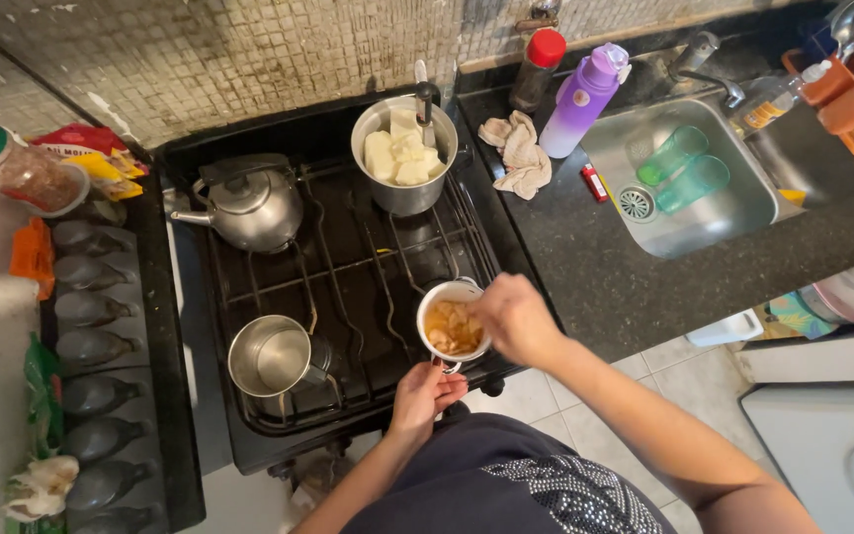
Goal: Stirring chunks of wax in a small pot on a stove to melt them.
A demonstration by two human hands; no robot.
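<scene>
My left hand (425, 394) grips the handle of a white mug (447, 295) held over the front right of a black gas stove (348, 267). The mug holds pale brown pieces. Fingers of my right hand (514, 314) rest on the mug's right rim, reaching into it; whether they pinch a piece is hidden. Behind, a steel pot (403, 193) filled with pale yellow chunks sits on the back right burner. A steel kettle (249, 206) stands at the back left, and a small steel pot (274, 358) with liquid stands at the front left.
Right of the stove lies a dark counter (605, 277) with a crumpled cloth (518, 150), a purple bottle (579, 99), a red-capped bottle (538, 67) and a small red lighter (594, 183). A steel sink (733, 213) holds two green glasses. Several dark bottles (91, 336) line the left.
</scene>
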